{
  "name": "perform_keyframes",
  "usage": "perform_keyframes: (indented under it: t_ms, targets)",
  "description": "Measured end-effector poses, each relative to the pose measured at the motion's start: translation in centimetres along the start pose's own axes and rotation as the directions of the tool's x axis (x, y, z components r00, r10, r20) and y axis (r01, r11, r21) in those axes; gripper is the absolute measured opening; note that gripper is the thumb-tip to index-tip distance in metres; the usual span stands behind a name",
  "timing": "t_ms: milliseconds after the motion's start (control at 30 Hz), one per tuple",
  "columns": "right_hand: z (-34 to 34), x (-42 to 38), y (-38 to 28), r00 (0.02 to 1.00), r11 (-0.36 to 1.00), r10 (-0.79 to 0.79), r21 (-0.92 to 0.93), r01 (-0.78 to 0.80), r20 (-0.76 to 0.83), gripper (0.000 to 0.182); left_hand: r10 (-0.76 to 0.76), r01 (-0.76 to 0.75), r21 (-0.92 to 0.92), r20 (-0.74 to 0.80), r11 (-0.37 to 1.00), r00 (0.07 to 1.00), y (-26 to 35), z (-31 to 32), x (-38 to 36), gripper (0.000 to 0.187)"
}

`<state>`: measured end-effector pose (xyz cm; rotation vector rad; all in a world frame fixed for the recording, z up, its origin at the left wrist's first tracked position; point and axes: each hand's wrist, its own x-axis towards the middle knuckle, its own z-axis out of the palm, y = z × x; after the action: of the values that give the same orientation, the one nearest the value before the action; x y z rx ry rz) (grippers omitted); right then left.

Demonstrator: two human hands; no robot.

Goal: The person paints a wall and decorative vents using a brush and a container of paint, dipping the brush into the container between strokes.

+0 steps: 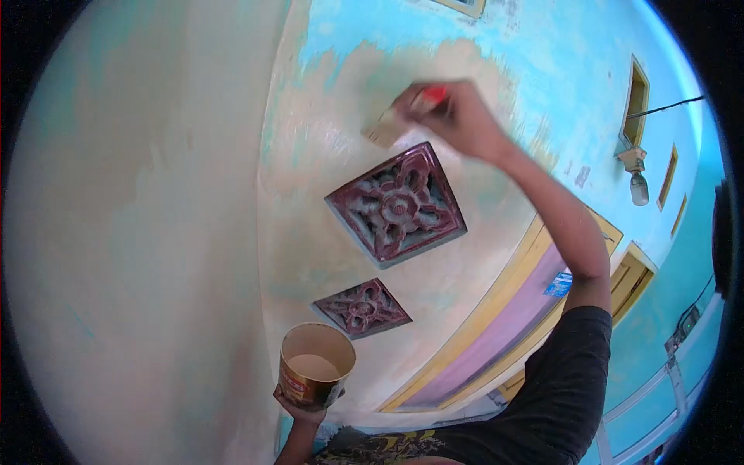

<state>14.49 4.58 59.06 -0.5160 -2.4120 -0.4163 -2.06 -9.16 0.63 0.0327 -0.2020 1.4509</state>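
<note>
My right hand (457,116) is raised against the wall, closed around a paintbrush (384,130) with a red handle part showing; motion blurs it a little. The bristles are at the wall surface, just above a dark red carved diamond-shaped vent block (399,208). Low in the view, my left hand (302,407) holds a paint bucket (318,360) from beneath. Beige paint (312,366) shows inside it. Beige coating covers the wall (364,93) around the brush, with turquoise above it.
A second, smaller vent block (363,308) lies below the first. Wall-mounted at right is a lamp (638,186) near yellow-framed windows (635,101). A yellow-framed doorway (480,310) stands lower right, and a pale ladder-like frame (643,399) at the far right.
</note>
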Motion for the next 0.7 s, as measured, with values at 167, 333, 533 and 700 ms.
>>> perform_keyframes:
  t_ms: [167,333,533,700]
  targets:
    - [-9.2,4.7,6.8,0.889,0.986,0.024,-0.135,-0.096,-0.456,0.023,0.009,-0.008,0.121,-0.009,0.993,1.0,-0.3,-1.1,-0.3,0.107]
    - [-1.9,0.2,3.7,0.929,0.668,-0.363,-0.716,0.203,-0.076,0.024,-0.012,0.009,0.179,0.017,0.984,1.0,0.3,-2.1,-0.4,0.102]
    - [-0.2,-1.2,-3.8,0.962,0.885,-0.272,-0.392,0.251,0.0,0.028,0.007,-0.005,0.079,-0.028,0.997,1.0,0.0,-0.8,-0.2,0.102]
    - [-3.2,1.4,2.5,0.92,0.68,-0.333,-0.729,0.083,-0.206,0.036,-0.007,0.011,0.223,-0.02,0.975,1.0,-0.3,0.0,-0.3,0.102]
